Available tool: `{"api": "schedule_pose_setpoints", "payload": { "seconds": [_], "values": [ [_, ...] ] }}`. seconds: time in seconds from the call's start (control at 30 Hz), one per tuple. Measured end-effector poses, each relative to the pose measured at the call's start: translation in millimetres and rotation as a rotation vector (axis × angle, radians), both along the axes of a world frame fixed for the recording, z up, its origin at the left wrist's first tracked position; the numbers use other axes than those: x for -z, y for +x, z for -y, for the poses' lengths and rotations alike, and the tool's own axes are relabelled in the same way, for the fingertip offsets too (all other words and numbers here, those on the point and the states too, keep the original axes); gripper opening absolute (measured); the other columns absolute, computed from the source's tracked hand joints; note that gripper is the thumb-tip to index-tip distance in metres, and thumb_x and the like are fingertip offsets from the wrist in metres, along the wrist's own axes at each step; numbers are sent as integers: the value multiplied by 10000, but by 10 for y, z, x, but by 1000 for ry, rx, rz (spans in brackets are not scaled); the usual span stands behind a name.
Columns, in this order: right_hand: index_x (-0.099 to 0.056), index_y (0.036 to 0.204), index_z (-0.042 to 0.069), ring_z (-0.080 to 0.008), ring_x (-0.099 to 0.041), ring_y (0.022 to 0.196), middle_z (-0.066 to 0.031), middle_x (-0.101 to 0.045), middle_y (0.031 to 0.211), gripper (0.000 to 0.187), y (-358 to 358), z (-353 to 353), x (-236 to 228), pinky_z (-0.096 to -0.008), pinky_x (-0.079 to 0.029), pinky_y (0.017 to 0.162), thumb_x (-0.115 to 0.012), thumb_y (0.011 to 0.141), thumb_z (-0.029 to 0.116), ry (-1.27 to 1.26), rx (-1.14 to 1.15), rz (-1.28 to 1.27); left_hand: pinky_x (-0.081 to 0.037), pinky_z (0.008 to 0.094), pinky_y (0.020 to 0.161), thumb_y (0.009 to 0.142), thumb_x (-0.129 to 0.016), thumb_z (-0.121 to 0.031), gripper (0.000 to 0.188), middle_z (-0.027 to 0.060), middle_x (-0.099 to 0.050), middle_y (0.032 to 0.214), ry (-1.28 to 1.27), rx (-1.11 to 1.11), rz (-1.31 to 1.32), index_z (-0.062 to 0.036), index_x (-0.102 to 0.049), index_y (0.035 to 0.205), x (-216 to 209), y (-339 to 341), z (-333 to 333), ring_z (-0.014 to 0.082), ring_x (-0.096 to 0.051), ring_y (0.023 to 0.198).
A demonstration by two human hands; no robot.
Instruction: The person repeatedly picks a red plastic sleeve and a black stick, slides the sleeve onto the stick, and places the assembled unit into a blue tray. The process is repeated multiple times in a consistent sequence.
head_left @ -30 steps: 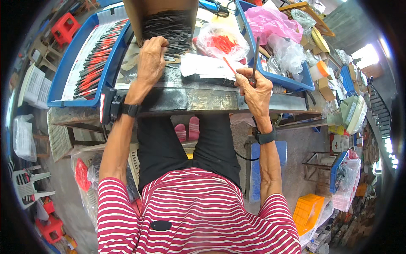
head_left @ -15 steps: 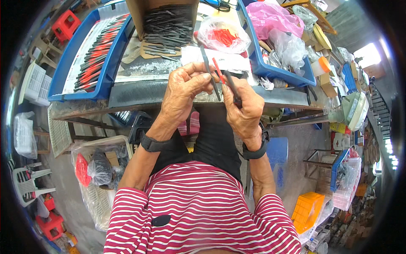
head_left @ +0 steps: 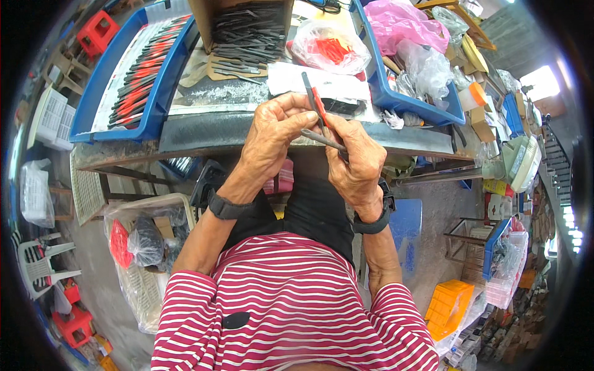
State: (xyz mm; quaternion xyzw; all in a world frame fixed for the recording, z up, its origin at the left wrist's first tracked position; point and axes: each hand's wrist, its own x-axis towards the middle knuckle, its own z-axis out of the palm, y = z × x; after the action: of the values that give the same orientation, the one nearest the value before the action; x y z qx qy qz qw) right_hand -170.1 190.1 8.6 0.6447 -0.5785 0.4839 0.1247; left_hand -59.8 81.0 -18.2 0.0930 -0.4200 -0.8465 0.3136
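My left hand (head_left: 270, 131) pinches a thin dark strip (head_left: 307, 85) that points up toward the bench. A narrow red piece (head_left: 318, 105) lies against the strip, between the fingertips of both hands; whether it is around or beside it I cannot tell. My right hand (head_left: 359, 150) is closed on a dark slender tool (head_left: 322, 140), whose blunt grey end points left at my left fingers. Both hands meet in front of the bench edge.
At the left, a blue tray (head_left: 162, 102) holds several black-and-red strips. A cardboard box (head_left: 202, 25) holds dark strips, some spilling out in front. Beside it sits a clear bag (head_left: 303, 46) of red pieces. Another blue tray (head_left: 411, 105) holds plastic bags at the right.
The red piece has come from my right fingers against the dark strip. The tool in my right hand has turned from upright to pointing left.
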Motion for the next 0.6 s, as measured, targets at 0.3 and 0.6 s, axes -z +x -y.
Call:
{"api": "schedule_pose_setpoints", "payload": {
  "seconds": [0.3,0.6],
  "values": [
    [-608,1057,-12,-244,-573,580,-114,-570,702,373,-18,-30,-6,-320,-444,519,-623,695,-99,67,-15,-25,-509,216,692,831,-647,-66,180,73,-664,855,-5,3,1,22,-612,983,28,-4,3,110,-633,725],
    [-606,1124,11,-288,-620,669,-148,-608,781,430,-102,23,30,-336,-479,586,-614,707,-91,176,-80,94,-503,215,669,817,-664,-78,176,63,-664,803,-19,-80,62,25,-623,953,39,-70,60,97,-613,687]
  ]
}}
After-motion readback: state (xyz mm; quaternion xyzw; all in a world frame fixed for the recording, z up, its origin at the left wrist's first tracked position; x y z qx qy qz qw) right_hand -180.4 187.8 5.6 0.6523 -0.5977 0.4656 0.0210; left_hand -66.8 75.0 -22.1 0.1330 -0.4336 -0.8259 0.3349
